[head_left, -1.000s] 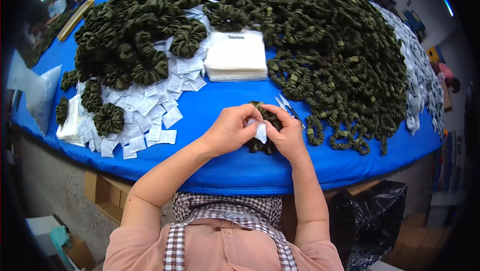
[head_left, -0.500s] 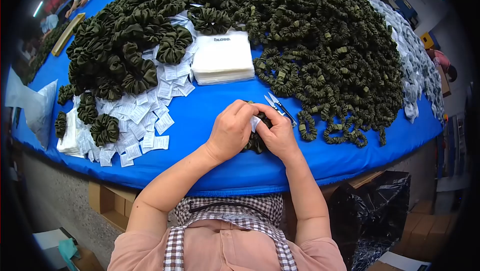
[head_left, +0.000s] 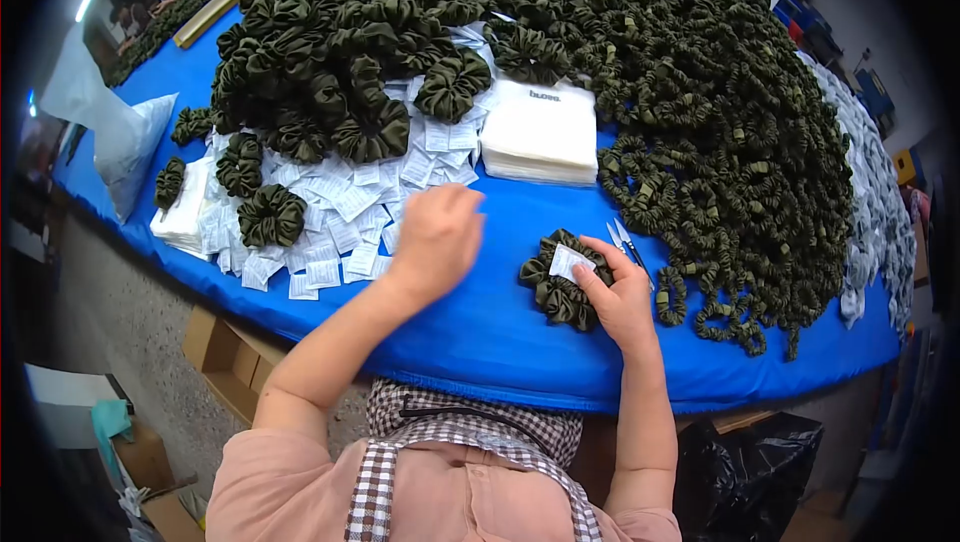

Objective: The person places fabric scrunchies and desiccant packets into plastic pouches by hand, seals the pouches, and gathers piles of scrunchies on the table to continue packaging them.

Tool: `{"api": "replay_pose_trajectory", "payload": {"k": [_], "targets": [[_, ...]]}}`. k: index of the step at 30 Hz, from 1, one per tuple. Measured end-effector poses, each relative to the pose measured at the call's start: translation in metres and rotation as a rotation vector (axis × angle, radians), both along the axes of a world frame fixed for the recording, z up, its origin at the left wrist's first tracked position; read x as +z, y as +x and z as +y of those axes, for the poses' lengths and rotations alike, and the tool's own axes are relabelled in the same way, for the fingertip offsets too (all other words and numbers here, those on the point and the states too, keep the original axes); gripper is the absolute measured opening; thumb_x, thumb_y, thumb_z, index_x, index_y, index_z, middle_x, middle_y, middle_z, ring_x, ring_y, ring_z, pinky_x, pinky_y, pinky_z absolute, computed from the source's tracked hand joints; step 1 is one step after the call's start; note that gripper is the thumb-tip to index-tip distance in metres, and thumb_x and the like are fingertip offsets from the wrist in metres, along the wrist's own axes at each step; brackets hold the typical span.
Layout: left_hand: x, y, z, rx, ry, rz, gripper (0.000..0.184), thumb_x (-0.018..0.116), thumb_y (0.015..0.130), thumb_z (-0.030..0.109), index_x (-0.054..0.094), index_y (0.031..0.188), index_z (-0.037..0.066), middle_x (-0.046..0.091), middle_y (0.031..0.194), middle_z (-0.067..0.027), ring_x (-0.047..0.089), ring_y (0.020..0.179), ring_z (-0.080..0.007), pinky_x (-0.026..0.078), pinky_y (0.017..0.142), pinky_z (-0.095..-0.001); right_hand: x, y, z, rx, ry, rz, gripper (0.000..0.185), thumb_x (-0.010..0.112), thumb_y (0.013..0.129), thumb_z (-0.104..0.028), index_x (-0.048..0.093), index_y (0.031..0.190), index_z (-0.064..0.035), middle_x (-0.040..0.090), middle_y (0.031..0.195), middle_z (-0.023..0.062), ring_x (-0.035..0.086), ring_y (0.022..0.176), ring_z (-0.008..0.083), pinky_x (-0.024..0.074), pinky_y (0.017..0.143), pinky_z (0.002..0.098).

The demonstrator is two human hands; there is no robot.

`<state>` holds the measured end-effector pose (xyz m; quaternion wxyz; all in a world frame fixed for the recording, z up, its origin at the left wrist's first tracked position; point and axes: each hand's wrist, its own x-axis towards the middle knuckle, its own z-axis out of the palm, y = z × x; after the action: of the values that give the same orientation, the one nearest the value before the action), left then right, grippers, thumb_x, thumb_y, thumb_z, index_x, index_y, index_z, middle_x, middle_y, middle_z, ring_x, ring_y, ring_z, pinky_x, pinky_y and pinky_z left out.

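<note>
The right hand (head_left: pixel 625 300) pinches a packet (head_left: pixel 570 262) against the scrunchie (head_left: pixel 552 294), probably to steady both; the left hand (head_left: pixel 437 242) hovers near loose packets (head_left: pixel 352 201), fingers curled, contents unclear.

The blue-covered table (head_left: pixel 500 337) supports heaped green scrunchies (head_left: pixel 720 112), scattered white packets (head_left: pixel 352 202), a squared white stack (head_left: pixel 540 137), and metal-bladed snips (head_left: pixel 640 260).

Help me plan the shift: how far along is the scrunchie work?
Possibly done: the fluffed-out scrunchies at left, though nothing confirms it. In hand: one open scrunchie with a white packet on it, held by the right hand; the left hand is raised, blurred. Seemingly left to do: the large heap of tightly bunched rings at right, plus many loose printed packets.
</note>
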<state>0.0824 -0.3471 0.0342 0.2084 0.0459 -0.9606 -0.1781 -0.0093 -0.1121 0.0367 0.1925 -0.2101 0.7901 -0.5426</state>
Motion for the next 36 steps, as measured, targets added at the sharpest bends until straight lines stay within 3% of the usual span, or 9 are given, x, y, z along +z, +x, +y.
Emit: {"api": "replay_pose_trajectory", "payload": {"k": [5,8,10,12,15,20,26,31,36], "targets": [[-0.003,0.039,-0.002,-0.086,-0.353,-0.069,0.032,0.063,0.084,0.014,0.056,0.113,-0.001,0.060,0.114,-0.0160,0.057,0.108,-0.0320,0.039,0.102,-0.0408,-0.009,-0.003,0.003,-0.015,-0.159,-0.043,0.035,0.065,0.088,-0.011,0.061,0.120,0.0018,0.069,0.100,0.0122,0.059,0.074,0.0137,0.0485,0.067,0.0234],[0.055,0.056,-0.002,-0.501,0.183,-0.586,0.035,0.064,0.085,0.014,0.058,0.115,-0.002,0.063,0.115,-0.0157,0.060,0.110,-0.0309,0.041,0.103,-0.0380,0.002,-0.008,0.010,-0.108,-0.376,-0.286,0.035,0.064,0.088,-0.010,0.061,0.121,0.0019,0.069,0.101,0.0122,0.060,0.078,0.0138,0.0490,0.069,0.0230],[0.059,0.057,-0.011,-1.164,1.138,-0.988,0.024,0.066,0.085,0.015,0.066,0.106,0.003,0.068,0.104,-0.0111,0.065,0.089,-0.0242,0.050,0.089,-0.0348,0.010,-0.014,0.012,-0.177,-0.597,-0.526,0.035,0.063,0.089,-0.010,0.060,0.122,0.0020,0.068,0.103,0.0122,0.061,0.081,0.0139,0.0495,0.072,0.0226],[0.070,0.023,-0.011,-1.120,0.880,-0.519,0.021,0.066,0.087,0.014,0.069,0.103,0.002,0.072,0.098,-0.0108,0.067,0.077,-0.0219,0.053,0.069,-0.0307,0.010,-0.023,0.010,-0.139,-0.503,-0.409,0.035,0.063,0.089,-0.010,0.060,0.122,0.0020,0.068,0.103,0.0122,0.061,0.082,0.0137,0.0496,0.072,0.0225],[0.055,-0.049,-0.018,-0.449,0.353,-0.220,0.021,0.063,0.079,0.006,0.068,0.099,0.002,0.069,0.095,-0.0099,0.065,0.080,-0.0254,0.051,0.072,-0.0354,0.003,-0.041,0.008,-0.002,-0.206,-0.085,0.036,0.062,0.090,-0.009,0.059,0.123,0.0019,0.068,0.103,0.0121,0.062,0.084,0.0133,0.0497,0.074,0.0222],[0.005,-0.144,-0.039,-0.258,-0.585,0.184,0.006,0.059,0.074,0.008,0.063,0.074,0.003,0.063,0.074,-0.0102,0.060,0.066,-0.0304,0.050,0.064,-0.0390,-0.011,-0.069,0.017,-0.242,-0.222,0.076,0.037,0.061,0.092,-0.009,0.057,0.126,0.0019,0.066,0.108,0.0109,0.061,0.088,0.0115,0.0478,0.077,0.0188],[0.008,-0.158,-0.030,-0.259,-0.804,-0.041,0.006,0.058,0.074,0.006,0.063,0.072,0.004,0.063,0.074,-0.0100,0.061,0.068,-0.0301,0.050,0.064,-0.0382,-0.015,-0.073,0.021,-0.311,-0.169,0.224,0.036,0.061,0.092,-0.009,0.058,0.126,0.0008,0.067,0.108,0.0110,0.061,0.088,0.0106,0.0477,0.077,0.0190],[0.008,-0.170,-0.048,-0.287,-0.499,0.036,0.004,0.057,0.073,0.007,0.058,0.072,0.003,0.060,0.078,-0.0114,0.060,0.074,-0.0307,0.049,0.068,-0.0388,-0.012,-0.072,0.025,-0.284,-0.284,0.187,0.039,0.060,0.093,-0.009,0.054,0.128,0.0034,0.066,0.109,0.0133,0.062,0.089,0.0121,0.0499,0.078,0.0211],[0.038,-0.086,0.008,-0.346,-0.427,-0.026,0.008,0.059,0.070,0.010,0.058,0.071,0.002,0.059,0.078,-0.0137,0.058,0.068,-0.0342,0.050,0.062,-0.0409,-0.009,-0.068,0.040,-0.378,-0.790,-0.268,0.040,0.060,0.092,-0.007,0.052,0.129,0.0059,0.066,0.112,0.0162,0.064,0.091,0.0153,0.0520,0.080,0.0226]]}}
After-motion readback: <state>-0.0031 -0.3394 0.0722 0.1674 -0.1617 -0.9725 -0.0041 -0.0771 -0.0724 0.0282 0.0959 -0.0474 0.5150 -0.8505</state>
